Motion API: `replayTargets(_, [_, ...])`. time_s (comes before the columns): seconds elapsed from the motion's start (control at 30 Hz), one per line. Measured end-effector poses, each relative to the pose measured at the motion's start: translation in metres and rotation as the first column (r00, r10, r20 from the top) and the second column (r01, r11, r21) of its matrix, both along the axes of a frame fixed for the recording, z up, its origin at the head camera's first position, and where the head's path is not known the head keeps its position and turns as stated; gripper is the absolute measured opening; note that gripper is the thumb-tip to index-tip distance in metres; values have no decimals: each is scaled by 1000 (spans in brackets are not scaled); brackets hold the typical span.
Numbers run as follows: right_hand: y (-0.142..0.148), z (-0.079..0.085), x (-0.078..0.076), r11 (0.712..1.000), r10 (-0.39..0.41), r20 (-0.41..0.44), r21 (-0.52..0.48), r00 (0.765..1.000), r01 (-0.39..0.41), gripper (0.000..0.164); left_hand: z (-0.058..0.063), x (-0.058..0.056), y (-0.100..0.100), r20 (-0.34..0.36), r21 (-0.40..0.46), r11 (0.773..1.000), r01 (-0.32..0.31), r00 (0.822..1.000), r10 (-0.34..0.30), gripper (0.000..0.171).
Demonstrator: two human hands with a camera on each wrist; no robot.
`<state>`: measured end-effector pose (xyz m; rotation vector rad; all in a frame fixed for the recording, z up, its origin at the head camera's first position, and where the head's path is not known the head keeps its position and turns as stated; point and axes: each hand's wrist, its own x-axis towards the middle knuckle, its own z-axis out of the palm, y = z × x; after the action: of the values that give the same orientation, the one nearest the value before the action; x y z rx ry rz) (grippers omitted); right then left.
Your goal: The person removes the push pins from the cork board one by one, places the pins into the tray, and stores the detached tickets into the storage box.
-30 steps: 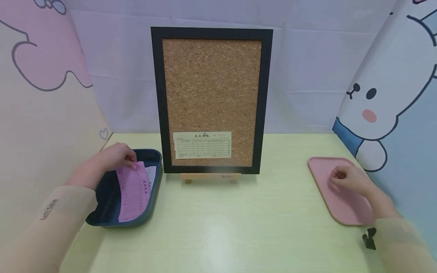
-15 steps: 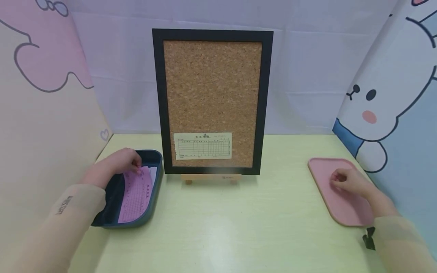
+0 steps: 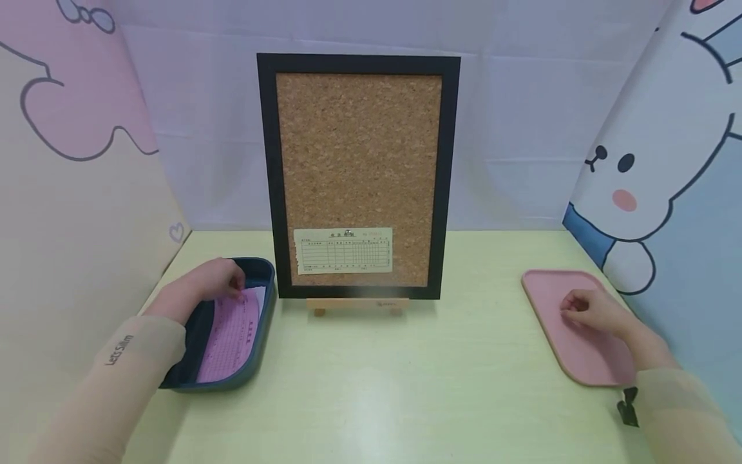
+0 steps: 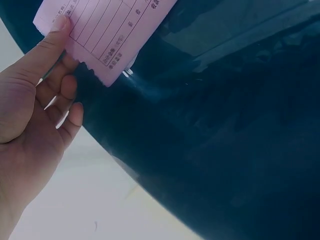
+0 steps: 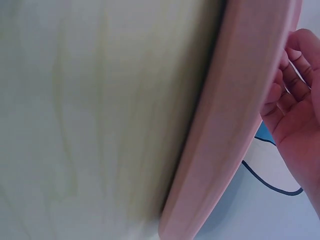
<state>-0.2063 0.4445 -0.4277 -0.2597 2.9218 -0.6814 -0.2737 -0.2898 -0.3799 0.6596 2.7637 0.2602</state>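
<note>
In the head view my left hand (image 3: pixel 216 281) reaches into a dark blue bin (image 3: pixel 268 322) at the left. Thumb and fingers pinch the torn edge of a pink printed form slip (image 4: pixel 112 35), which lies inside the bin with a white paper (image 3: pixel 260 294) showing beneath it. My right hand (image 3: pixel 597 312) is over a pink tray (image 3: pixel 545 283) at the right, fingers curled and thumb close to the index finger. Its fingertips are partly hidden by the tray rim in the right wrist view, and I cannot tell whether they hold something small.
A black-framed cork board (image 3: pixel 359 154) stands on a small wooden easel (image 3: pixel 358 302) at the back centre. A pale form slip (image 3: pixel 344 251) is pinned low on it by a metal pushpin (image 3: pixel 348 232). Cartoon-printed panels (image 3: pixel 626 219) flank the table (image 3: pixel 371 374).
My left hand has moved slightly right and down with the pink slip, which now lies lower in the bin. My right hand stays nearly still over the tray.
</note>
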Motion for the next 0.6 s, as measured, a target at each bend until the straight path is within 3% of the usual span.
replayTargets(0.27, [-1, 4, 1, 1000, -6, 7, 14, 1000, 6, 12, 3, -1, 0, -19, 15, 1000, -2, 1000, 2, 7])
replayTargets(0.47, [0, 15, 2, 997, -11, -41, 72, 999, 14, 15, 8, 0, 3, -116, 17, 1000, 10, 993, -8, 15])
replayTargets(0.6, [-3, 30, 5, 996, -2, -80, 89, 997, 9, 16, 18, 6, 7, -186, 30, 999, -16, 982, 21, 21])
